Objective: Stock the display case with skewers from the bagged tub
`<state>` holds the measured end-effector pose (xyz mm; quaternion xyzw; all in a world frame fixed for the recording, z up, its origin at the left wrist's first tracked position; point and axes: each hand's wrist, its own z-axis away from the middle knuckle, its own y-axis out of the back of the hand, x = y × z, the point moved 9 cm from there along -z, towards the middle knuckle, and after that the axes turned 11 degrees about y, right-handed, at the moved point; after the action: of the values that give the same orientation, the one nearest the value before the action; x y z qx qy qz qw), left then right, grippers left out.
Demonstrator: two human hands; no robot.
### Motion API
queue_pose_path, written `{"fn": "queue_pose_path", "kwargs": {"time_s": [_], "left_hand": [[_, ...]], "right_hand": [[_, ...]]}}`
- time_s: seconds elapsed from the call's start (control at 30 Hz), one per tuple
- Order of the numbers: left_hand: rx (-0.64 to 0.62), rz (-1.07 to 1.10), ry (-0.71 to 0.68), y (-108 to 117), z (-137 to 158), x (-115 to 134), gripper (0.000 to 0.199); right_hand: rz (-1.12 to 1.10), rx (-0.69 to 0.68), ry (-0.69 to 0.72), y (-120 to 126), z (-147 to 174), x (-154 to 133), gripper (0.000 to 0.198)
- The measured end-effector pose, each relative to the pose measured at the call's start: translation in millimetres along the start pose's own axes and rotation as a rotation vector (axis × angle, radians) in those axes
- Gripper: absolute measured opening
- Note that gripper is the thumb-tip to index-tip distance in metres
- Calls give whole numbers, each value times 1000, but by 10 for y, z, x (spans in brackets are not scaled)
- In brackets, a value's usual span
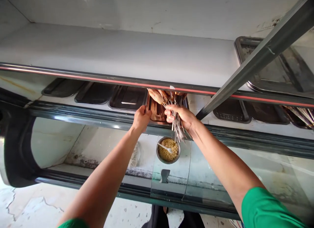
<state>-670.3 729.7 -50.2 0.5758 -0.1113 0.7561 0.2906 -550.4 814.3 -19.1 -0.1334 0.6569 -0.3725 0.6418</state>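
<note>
My left hand (141,118) grips the near left edge of a dark metal tray (157,114) inside a glass display case. My right hand (180,116) is closed around a bundle of metal skewers (177,126) with pieces of meat (157,96) on their far ends, held over that tray. Below the hands, on the case's lower shelf, sits a round steel bowl (168,150) of yellowish crumbs with a white spoon (165,146) in it.
Several dark trays (94,93) line the upper shelf to the left, and more (229,110) to the right. More skewers (303,116) lie at far right. A large steel tray (274,67) rests on the case top. A grey frame bar (257,56) slants across.
</note>
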Motion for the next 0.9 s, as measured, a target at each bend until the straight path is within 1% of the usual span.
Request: {"fn": "queue_pose_path", "kwargs": {"time_s": [0.07, 0.17, 0.23, 0.3, 0.43, 0.53, 0.6, 0.67, 0.73, 0.8, 0.87, 0.9], "left_hand": [[-47, 104, 12, 163, 217, -109, 14], [-67, 175, 67, 464, 580, -327, 20], [-58, 174, 129, 657, 844, -523, 24], [-56, 186, 203, 802, 1122, -756, 25], [-27, 271, 321, 950, 1671, -1210, 27], [42, 326, 347, 987, 2041, -1413, 28], [90, 376, 358, 1019, 2290, -1490, 27], [165, 400, 358, 1139, 2551, -1531, 27], [260, 390, 343, 1371, 2811, -1532, 27], [334, 384, 331, 1668, 3031, -1473, 29], [365, 395, 313, 1953, 3159, -1305, 32], [377, 401, 292, 2080, 3178, -1169, 33]], "right_hand": [[12, -9, -46, -109, 164, 43, 20], [21, -15, -101, -257, 441, 103, 22], [15, -17, -131, -343, 638, 150, 23], [18, -13, -166, -402, 847, 229, 24], [71, -13, -257, -454, 1317, 498, 31], [136, -29, -320, -507, 1690, 690, 35], [167, -32, -352, -570, 1914, 736, 36], [179, -77, -401, -693, 2115, 709, 39], [194, -156, -463, -849, 2295, 609, 40], [217, -204, -498, -973, 2439, 435, 40], [242, -221, -489, -1058, 2543, 217, 43], [252, -226, -478, -1091, 2589, 109, 45]]}}
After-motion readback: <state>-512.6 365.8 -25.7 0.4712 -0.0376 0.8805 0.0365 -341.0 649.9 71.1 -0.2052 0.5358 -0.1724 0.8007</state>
